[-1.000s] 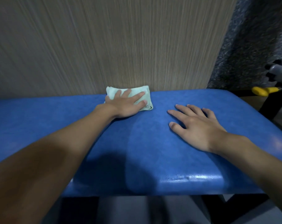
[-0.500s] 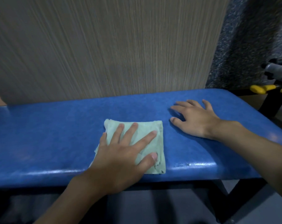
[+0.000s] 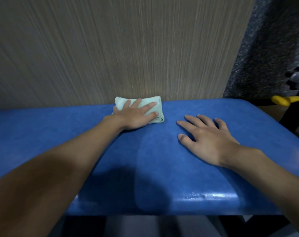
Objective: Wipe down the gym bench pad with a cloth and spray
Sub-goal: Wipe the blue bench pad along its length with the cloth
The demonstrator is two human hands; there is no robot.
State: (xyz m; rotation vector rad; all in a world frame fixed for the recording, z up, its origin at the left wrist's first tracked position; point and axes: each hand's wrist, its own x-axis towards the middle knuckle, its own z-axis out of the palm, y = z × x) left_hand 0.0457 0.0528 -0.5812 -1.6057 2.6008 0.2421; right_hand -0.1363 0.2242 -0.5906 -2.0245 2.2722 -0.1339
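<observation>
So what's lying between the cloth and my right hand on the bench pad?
Nothing: in the head view only bare blue bench pad shows between the cloth, pressed by the left hand, and the flat right hand.

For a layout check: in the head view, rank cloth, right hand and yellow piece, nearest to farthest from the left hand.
1. Cloth, under the left hand, far edge.
2. Right hand, flat on the pad, rightward.
3. Yellow piece, past the pad's right end.
</observation>
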